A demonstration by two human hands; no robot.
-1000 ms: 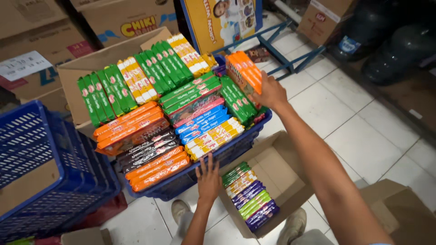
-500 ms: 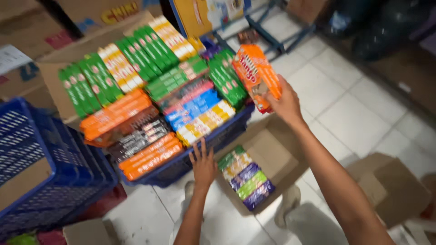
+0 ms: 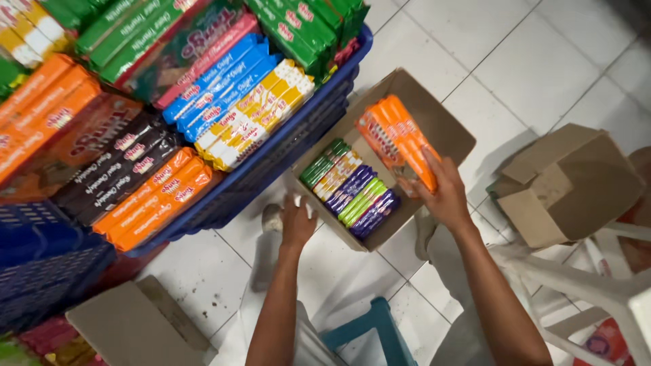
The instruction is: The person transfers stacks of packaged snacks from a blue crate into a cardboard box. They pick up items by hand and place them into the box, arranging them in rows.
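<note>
**Orange pack held over the open box, long side pointing away from the person**

The right hand (image 3: 444,193) is closed around the near end of an orange pack of wafers (image 3: 397,139). The pack is above the open cardboard box (image 3: 444,125) on the floor, over the bare part of the box, and its long axis runs from the hand up and to the left, away from the person. It is a little tilted, and I cannot tell if its far end touches the box.

In the near part of the box lies a row of small packs (image 3: 349,188), green, yellow and purple. Their long axis lies across that of the orange pack, and the row is just left of the right hand.

The left hand (image 3: 297,224) is open, fingers spread, resting at the near left corner of the box. It holds nothing. The right hand is the nearer one to the bare space. The blue crate (image 3: 285,152) full of packs stands just beside the box, on the left.
</note>
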